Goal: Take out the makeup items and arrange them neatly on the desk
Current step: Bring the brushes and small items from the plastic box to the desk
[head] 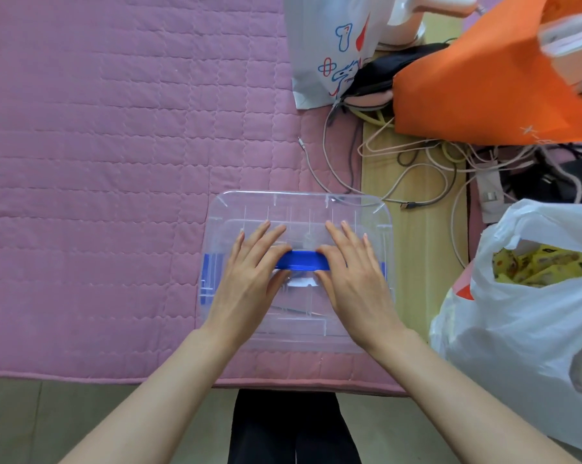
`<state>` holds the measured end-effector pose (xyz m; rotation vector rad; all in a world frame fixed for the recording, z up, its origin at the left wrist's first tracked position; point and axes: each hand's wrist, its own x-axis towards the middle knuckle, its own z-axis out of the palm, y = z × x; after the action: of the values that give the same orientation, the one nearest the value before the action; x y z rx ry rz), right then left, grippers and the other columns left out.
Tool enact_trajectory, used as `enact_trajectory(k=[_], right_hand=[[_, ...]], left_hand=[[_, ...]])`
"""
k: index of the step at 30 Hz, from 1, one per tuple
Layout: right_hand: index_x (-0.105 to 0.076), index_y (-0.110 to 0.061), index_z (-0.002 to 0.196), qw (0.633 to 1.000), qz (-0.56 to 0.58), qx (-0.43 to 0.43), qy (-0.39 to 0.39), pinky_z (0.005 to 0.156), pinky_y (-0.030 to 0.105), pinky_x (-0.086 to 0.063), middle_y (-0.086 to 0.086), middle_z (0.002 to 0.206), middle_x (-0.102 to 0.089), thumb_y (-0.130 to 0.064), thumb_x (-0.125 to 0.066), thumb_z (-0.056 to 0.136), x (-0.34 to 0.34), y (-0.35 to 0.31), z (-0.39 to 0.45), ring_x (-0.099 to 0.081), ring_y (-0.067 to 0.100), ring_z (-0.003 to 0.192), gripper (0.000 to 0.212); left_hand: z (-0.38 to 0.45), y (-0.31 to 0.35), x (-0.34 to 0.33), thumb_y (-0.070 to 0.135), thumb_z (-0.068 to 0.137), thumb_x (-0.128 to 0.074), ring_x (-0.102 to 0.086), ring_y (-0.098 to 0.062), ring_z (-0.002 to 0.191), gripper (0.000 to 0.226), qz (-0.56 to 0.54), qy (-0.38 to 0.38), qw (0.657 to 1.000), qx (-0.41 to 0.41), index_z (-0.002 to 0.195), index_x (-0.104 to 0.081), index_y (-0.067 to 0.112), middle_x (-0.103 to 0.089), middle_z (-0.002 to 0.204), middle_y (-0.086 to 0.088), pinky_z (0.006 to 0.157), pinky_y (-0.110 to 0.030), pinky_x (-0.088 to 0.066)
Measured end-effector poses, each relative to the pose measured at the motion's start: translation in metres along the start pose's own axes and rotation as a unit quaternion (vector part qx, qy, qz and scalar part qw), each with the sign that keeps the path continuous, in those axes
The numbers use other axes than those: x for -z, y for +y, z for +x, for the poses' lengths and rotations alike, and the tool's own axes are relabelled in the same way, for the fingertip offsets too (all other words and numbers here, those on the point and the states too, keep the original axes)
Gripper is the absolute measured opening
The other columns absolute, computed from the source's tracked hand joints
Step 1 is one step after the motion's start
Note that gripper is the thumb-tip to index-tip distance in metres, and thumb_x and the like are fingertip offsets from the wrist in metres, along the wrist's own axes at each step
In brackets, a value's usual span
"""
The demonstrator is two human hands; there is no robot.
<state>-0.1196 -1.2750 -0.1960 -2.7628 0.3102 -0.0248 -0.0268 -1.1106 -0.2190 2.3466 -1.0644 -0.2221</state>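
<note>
From the head view, a clear plastic box (298, 209) sits near the worktop's (413, 229) front edge on a quilted pink cover (98, 162). The left hand (249, 279) and right hand (353, 279) rest flat, fingers straight, flanking its blue handle (302, 260). Crinkled white bag (524, 313) and cables (416, 169) crowd the right.

Bright even light, soft shadows, warped edges
</note>
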Motion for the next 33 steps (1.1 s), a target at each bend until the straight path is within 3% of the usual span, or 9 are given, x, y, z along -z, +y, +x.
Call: enact_trajectory(k=[6, 15, 20, 25, 29, 33], right_hand=[[-0.059, -0.006, 0.110, 1.000, 0.016, -0.004, 0.015, 0.110, 0.057, -0.030, 0.017, 0.144, -0.044, -0.020, -0.059, 0.088, 0.020, 0.015, 0.064, -0.035, 0.037, 0.138, 0.027], [-0.059, -0.006, 0.110, 1.000, 0.005, -0.018, 0.001, 0.112, 0.055, -0.025, 0.017, 0.146, -0.041, -0.016, -0.066, 0.087, 0.004, 0.052, 0.167, -0.032, 0.037, 0.139, 0.027], [-0.060, -0.004, 0.107, 0.997, 0.014, -0.027, -0.064, 0.109, 0.053, -0.032, 0.019, 0.144, -0.042, -0.015, -0.069, 0.083, -0.036, 0.077, 0.202, -0.034, 0.037, 0.137, 0.027], [-0.058, -0.005, 0.114, 0.989, -0.014, -0.027, -0.146, 0.112, 0.044, -0.028, 0.016, 0.148, -0.036, -0.017, -0.064, 0.087, -0.080, 0.094, 0.213, -0.030, 0.033, 0.139, 0.030], [-0.061, -0.004, 0.107, 0.986, -0.030, -0.025, -0.164, 0.106, 0.047, -0.036, 0.020, 0.141, -0.044, -0.014, -0.069, 0.080, -0.104, 0.100, 0.211, -0.039, 0.037, 0.132, 0.030], [-0.062, -0.002, 0.101, 0.986, -0.025, -0.031, -0.163, 0.100, 0.051, -0.041, 0.023, 0.136, -0.049, -0.010, -0.072, 0.075, -0.110, 0.101, 0.209, -0.044, 0.041, 0.127, 0.029]], left_hand=[[0.071, -0.015, 0.016, 0.028, 0.093, -0.049, -0.037, -0.024, 0.138, 0.029, 0.000, 0.031, 0.999, -0.031, 0.112, -0.059, 0.009, -0.049, 0.142, -0.007, 0.113, -0.050, -0.026], [0.171, -0.062, 0.003, 0.023, 0.090, -0.056, -0.040, -0.028, 0.135, 0.024, 0.012, 0.031, 0.999, -0.037, 0.107, -0.062, 0.008, -0.052, 0.138, -0.009, 0.112, -0.052, -0.028], [0.196, -0.098, -0.034, 0.012, 0.083, -0.071, -0.042, -0.031, 0.133, 0.020, 0.016, -0.013, 1.000, 0.001, 0.101, -0.064, 0.008, -0.052, 0.138, -0.012, 0.109, -0.053, -0.031], [0.195, -0.128, -0.074, -0.002, 0.075, -0.072, -0.049, -0.038, 0.126, 0.021, 0.033, -0.092, 0.995, 0.014, 0.095, -0.066, 0.002, -0.056, 0.132, -0.019, 0.098, -0.052, -0.043], [0.194, -0.136, -0.089, -0.012, 0.076, -0.058, -0.042, -0.037, 0.131, 0.027, 0.056, -0.134, 0.989, 0.027, 0.099, -0.064, 0.001, -0.051, 0.138, -0.018, 0.099, -0.051, -0.042], [0.193, -0.139, -0.093, -0.012, 0.070, -0.064, -0.047, -0.039, 0.127, 0.028, 0.072, -0.132, 0.989, 0.017, 0.096, -0.064, 0.000, -0.053, 0.134, -0.020, 0.096, -0.049, -0.045]])
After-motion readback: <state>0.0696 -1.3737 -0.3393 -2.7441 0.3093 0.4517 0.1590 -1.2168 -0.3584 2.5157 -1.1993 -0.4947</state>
